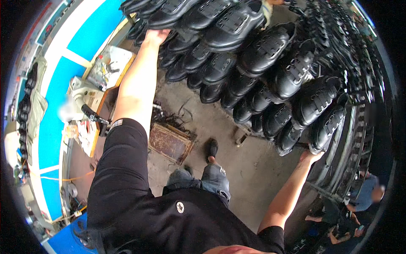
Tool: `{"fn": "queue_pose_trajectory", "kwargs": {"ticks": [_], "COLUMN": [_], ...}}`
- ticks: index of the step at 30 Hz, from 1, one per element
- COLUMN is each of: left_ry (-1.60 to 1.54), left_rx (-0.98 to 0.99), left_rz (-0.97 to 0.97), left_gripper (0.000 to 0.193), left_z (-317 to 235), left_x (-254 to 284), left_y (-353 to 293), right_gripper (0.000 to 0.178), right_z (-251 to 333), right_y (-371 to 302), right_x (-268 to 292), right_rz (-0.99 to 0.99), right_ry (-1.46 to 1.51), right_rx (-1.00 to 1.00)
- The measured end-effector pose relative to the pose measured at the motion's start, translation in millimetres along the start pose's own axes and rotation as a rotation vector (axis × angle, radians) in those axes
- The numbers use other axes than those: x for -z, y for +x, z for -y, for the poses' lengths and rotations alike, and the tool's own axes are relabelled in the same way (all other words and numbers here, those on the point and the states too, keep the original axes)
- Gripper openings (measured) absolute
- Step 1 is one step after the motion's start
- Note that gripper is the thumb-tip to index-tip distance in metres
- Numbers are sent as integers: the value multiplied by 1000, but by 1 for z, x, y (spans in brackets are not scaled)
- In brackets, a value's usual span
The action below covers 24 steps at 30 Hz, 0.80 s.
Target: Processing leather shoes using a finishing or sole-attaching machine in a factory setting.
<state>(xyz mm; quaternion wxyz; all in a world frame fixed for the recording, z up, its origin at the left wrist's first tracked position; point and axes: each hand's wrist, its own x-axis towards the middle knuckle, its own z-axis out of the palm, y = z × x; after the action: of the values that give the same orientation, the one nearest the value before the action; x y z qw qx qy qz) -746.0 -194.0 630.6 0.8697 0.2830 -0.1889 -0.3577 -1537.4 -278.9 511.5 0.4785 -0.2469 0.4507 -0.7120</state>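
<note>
Rows of black lace-up shoes (230,25) stand on a tiered shoe rack (241,135) in front of me, toes toward me. My left arm is stretched far forward. My left hand (157,36) is closed at the rack's left end, right under the toe of a shoe; its fingertips and what they grip are hidden. At the right end, my right hand (312,157) is closed around the rack's edge, just below the toe of the last upper-row shoe (325,127). Its fingers are partly hidden.
A worktable (101,99) with a machine and tools stands on the left, beside a blue-and-white bench (50,139). A worn brown board (171,144) and black scraps lie on the floor. More shoe racks (338,38) fill the right; people (368,192) are at lower right.
</note>
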Motion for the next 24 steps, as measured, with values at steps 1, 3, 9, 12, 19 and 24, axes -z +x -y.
{"fn": "queue_pose_trajectory", "kwargs": {"ticks": [1, 3, 9, 12, 19, 24], "left_ry": [-75, -160, -47, 328, 934, 674], "left_rx": [63, 73, 29, 343, 442, 447], "left_rz": [71, -12, 21, 161, -114, -498], "left_gripper": [17, 19, 35, 64, 30, 29], "left_z": [-18, -26, -20, -3, -15, -52], "left_x": [26, 43, 21, 65, 359, 438], "left_y": [13, -4, -123, -270, -549, -550], "right_gripper": [47, 39, 30, 31, 29, 31], "right_z": [-8, -20, -8, -6, -42, -153], "right_y": [13, 17, 102, 64, -52, -449], "right_x": [6, 0, 50, 29, -43, -346], "right_rz": [-7, 46, 290, 174, -638, 702], "right_ry": [-150, -55, -11, -340, -2127, -1011], "right_rx": [48, 53, -88, -37, 774, 798]}}
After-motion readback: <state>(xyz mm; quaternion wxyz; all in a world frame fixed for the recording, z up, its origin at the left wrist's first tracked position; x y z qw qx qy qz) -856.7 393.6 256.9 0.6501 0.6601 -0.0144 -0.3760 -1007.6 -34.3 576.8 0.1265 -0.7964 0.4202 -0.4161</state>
